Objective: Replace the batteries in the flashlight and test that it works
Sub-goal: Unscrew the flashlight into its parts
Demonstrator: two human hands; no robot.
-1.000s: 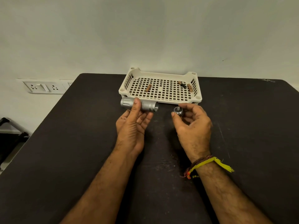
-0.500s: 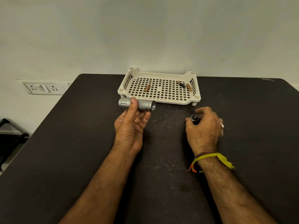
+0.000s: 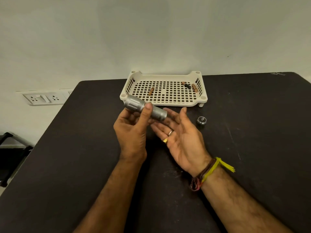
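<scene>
My left hand (image 3: 133, 130) grips a silver flashlight body (image 3: 144, 109), tilted with its wide head up-left and its open tail end pointing down-right. Right under that tail end my right hand (image 3: 181, 137) lies palm up, fingers spread, holding nothing. The flashlight's tail cap (image 3: 201, 121) stands alone on the black table (image 3: 67, 165), to the right of my right hand. A white perforated tray (image 3: 164, 102) at the back holds three copper-coloured batteries: one (image 3: 151, 91) at the left, two (image 3: 186, 84) (image 3: 194, 87) at the right.
A white wall rises directly behind the table's far edge. A wall socket strip (image 3: 42, 98) sits off the table's left side. A dark chair or frame (image 3: 11, 148) stands at the left below table level.
My right hand has left the tail cap on the table, moved left and turned palm up under the flashlight's tail end. My left hand has tilted the flashlight tail-down.
</scene>
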